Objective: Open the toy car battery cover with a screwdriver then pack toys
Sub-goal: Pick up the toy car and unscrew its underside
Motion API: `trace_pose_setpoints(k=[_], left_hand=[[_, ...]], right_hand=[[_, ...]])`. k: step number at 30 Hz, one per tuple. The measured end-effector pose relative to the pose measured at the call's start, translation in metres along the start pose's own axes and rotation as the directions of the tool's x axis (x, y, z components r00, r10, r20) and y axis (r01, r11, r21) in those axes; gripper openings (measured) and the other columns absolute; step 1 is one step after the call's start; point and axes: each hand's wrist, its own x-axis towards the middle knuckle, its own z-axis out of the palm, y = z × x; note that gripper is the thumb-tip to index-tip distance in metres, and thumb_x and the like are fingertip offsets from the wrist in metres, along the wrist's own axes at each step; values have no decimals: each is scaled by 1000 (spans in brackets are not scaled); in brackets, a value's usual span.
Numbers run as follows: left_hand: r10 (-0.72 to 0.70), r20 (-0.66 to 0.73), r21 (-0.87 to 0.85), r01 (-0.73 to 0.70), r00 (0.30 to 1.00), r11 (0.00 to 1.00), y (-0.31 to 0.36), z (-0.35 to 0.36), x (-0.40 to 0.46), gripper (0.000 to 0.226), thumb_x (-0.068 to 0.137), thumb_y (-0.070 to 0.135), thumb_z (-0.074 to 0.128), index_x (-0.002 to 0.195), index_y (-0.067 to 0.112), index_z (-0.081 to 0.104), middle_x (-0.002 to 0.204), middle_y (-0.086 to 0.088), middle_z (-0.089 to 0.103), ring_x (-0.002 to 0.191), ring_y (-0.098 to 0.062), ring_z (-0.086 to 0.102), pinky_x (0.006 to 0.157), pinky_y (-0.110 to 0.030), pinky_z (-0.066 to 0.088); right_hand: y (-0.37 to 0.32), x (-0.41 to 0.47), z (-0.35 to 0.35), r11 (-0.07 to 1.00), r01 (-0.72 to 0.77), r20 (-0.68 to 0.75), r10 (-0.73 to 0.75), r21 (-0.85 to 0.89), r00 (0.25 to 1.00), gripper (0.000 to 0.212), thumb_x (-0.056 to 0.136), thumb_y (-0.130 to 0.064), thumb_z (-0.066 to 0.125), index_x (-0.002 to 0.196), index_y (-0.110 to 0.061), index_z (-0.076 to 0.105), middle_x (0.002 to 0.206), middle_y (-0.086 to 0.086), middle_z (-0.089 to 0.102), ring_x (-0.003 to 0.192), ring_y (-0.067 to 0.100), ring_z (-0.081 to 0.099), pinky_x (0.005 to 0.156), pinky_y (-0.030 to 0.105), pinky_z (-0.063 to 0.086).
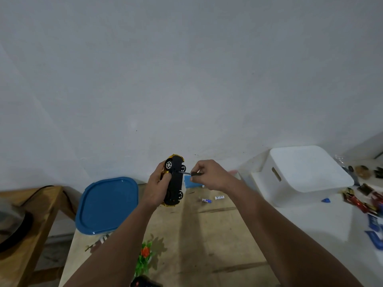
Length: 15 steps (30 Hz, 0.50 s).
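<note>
My left hand holds a yellow toy car above the table, turned so its black underside and wheels face me. In my right hand is a small black-handled screwdriver. Its metal tip touches the car's underside near the upper wheels. Both arms are stretched forward over the wooden table.
A blue container lid lies at the table's left. Two small batteries lie on the wood near a blue block. An upturned white bin stands at right beside scattered wrappers. A toy plant stands close to me.
</note>
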Motion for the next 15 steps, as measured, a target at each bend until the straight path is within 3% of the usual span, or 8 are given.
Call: trace_pose_setpoints(k=[3, 5, 9, 11, 13, 15], left_hand=[[3, 24, -4, -3, 1000, 1000, 2, 4, 0, 50, 88, 34, 44, 134, 46, 60, 112, 5, 72, 102, -23, 69, 89, -49, 60], [-7, 33, -9, 7, 999, 1000, 3, 7, -2, 49, 89, 34, 45, 133, 47, 60, 111, 7, 72, 103, -21, 69, 89, -47, 59], [-25, 38, -25, 26, 999, 999, -3, 13, -1, 47, 93, 30, 43, 135, 46, 59, 111, 3, 71, 102, -23, 70, 82, -41, 61], [-19, 36, -36, 20, 999, 999, -5, 16, -1, 45, 99, 22, 44, 138, 38, 58, 111, -1, 70, 98, -22, 69, 74, -32, 58], [-26, 33, -59, 28, 999, 998, -6, 19, -4, 43, 104, 13, 42, 138, 34, 58, 106, -4, 69, 90, -20, 68, 66, -25, 57], [-42, 22, -70, 43, 999, 997, -5, 22, -6, 43, 106, 9, 39, 137, 31, 59, 102, -5, 68, 82, -16, 68, 61, -23, 56]], right_hand=[[-3, 0, 3, 977, -21, -120, -5, -213, 993, 37, 86, -40, 68, 67, -9, 63, 65, 2, 60, 62, 17, 53, 58, 26, 39], [-7, 0, -1, 967, -78, -142, 45, -241, 989, 51, 88, -42, 56, 62, 2, 54, 61, 8, 49, 57, 21, 45, 58, 30, 35], [-12, -6, -13, 957, -122, 3, 127, -262, 992, 49, 97, -39, 55, 86, 7, 67, 74, 13, 61, 66, 23, 52, 59, 30, 39], [-13, -6, -14, 930, -89, 2, 96, -357, 995, 51, 96, -43, 58, 81, 6, 63, 74, 22, 60, 69, 26, 55, 64, 33, 43], [-15, -7, -14, 905, -82, -10, 86, -417, 996, 50, 97, -39, 53, 62, -3, 49, 60, 13, 46, 58, 23, 46, 59, 33, 38], [-15, -9, -18, 906, -106, 27, 128, -411, 991, 44, 98, -33, 48, 62, -10, 42, 59, 5, 38, 52, 19, 35, 55, 30, 30]])
